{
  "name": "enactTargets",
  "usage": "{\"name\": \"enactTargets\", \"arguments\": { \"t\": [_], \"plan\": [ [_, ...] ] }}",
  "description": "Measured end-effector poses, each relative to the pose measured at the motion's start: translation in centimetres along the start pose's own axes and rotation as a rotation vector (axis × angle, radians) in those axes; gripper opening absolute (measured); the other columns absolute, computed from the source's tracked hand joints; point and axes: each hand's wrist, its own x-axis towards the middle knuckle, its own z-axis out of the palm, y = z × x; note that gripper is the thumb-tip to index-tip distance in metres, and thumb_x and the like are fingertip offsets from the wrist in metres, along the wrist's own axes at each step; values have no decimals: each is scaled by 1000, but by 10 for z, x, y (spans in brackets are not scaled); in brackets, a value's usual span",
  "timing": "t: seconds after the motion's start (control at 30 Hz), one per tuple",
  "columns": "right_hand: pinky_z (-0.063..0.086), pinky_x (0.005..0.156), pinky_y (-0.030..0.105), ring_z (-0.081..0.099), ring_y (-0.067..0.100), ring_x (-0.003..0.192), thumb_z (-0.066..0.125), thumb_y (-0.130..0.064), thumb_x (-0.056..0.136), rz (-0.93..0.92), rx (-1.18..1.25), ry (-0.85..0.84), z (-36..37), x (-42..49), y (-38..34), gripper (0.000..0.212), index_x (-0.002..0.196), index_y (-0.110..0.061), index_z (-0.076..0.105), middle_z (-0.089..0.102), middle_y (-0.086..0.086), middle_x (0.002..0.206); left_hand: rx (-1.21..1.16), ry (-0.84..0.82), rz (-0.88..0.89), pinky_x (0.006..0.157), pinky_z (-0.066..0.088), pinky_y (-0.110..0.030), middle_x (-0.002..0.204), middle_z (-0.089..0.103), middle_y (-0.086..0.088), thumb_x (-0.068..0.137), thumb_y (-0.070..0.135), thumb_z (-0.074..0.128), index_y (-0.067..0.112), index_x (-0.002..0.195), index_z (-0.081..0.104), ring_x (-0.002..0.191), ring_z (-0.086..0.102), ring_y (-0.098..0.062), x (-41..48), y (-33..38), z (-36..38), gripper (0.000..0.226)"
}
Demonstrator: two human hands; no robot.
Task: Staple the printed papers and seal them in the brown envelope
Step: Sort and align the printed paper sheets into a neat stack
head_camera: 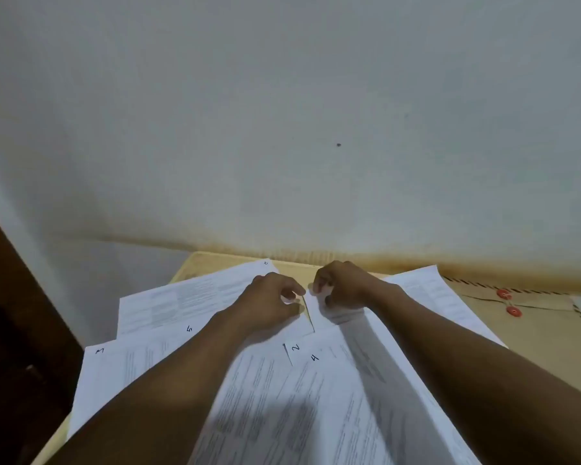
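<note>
From the head camera, both bare arms reach forward over a pale worktop (195, 263) pushed up against a grey-white wall (282, 112). Printed papers (282, 397) lie fanned across most of it, overlapping one another, with handwritten numbers on their corners: a 5, a 3, a 2 and a 4 can be read. The left hand (272, 305) rests on the sheets near their far edge, its fingers (294, 292) curled in with thumb and forefinger close together at a corner of paper. The right hand (341, 285) sits just beside it, fingers (319, 285) bent tightly into a loose fist, pinching the edge of a sheet that rises in a fold between the two hands. The picture is soft there, so it looks like both hands grip the same paper, though I cannot be sure. The brown envelope (524, 330) lies flat at the right side of the worktop, partly under the papers, its flap showing two red string-tie discs (508, 303) and a striped border. A dark wooden edge (10, 313) stands at the far left.
</note>
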Motion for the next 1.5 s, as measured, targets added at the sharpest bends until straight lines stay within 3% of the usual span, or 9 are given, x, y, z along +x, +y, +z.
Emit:
{"name": "enactTargets", "arguments": {
  "t": [0.27, 0.53, 0.67, 0.83, 1.03, 1.13, 1.23, 1.33, 1.5],
  "plan": [
    [45, 73, 25, 58, 13, 82, 73, -5, 72, -55, 5, 10, 0, 20, 9, 26, 80, -28, 63, 57, -16, 78, -10, -31, 14, 72, 41, -6, 105, 76, 12, 83, 25, 83, 27, 106, 80, 73, 58, 22, 11, 1, 8, 24],
    [44, 63, 29, 56, 19, 72, 53, 3, 74, -71, -18, 172, -6, 20, 7, 33, 62, -28, 53, 57, -12, 67, -44, -35, -17, 78, 44, -19, 105, 76, 8, 84, 25, 82, 26, 104, 81, 82, 62, 2, 10, 5, 6, 20],
    [52, 68, 35, 59, 19, 73, 50, 2, 75, -88, -30, 321, -30, 12, 4, 29, 67, -25, 56, 58, -11, 70, -79, -20, -28, 74, 43, -13, 107, 75, 10, 83, 27, 83, 28, 102, 81, 81, 61, 6, 11, 11, 4, 19],
    [50, 70, 36, 58, 20, 77, 54, 1, 80, -103, 25, 516, -71, -1, -5, 24, 75, -21, 61, 60, -6, 79, -110, 11, -13, 92, 49, -24, 111, 74, 6, 84, 26, 82, 31, 101, 80, 99, 67, -7, 12, 27, -3, 18],
    [55, 74, 44, 61, 20, 76, 60, 2, 82, -123, 118, 704, -109, -27, -15, 20, 76, -18, 61, 64, -2, 81, -94, 210, 52, 62, 51, -10, 111, 75, 7, 91, 10, 74, 23, 101, 81, 79, 64, -2, 10, 56, -24, 18],
    [55, 79, 42, 61, 19, 86, 61, -2, 84, -127, 86, 762, -124, -44, -20, 17, 84, -19, 63, 64, -1, 93, -139, 308, 94, 77, 51, -15, 103, 77, 11, 90, 5, 70, 24, 97, 82, 85, 64, 1, 3, 77, -46, 23],
    [49, 91, 37, 52, 23, 119, 69, -12, 85, -159, -96, 890, -136, -62, -28, 18, 99, -21, 63, 57, 3, 126, -149, 369, 173, 63, 40, 1, 92, 73, 17, 92, 4, 69, 23, 95, 82, 84, 62, 6, -6, 107, -70, 23],
    [38, 104, 44, 40, 28, 139, 73, -15, 81, -262, -251, 999, -155, -82, -46, 27, 105, -21, 63, 51, 4, 145, -137, 410, 273, 68, 39, -1, 99, 74, 13, 92, 8, 71, 25, 95, 81, 92, 62, 1, -17, 141, -94, 20],
    [42, 104, 45, 55, 24, 129, 71, -14, 80, -358, -284, 996, -189, -103, -78, 16, 92, -24, 66, 71, -3, 114, -93, 500, 401, 73, 41, -7, 101, 75, 10, 90, 7, 72, 31, 88, 78, 97, 66, -4, -38, 190, -133, 25]
  ]
}}
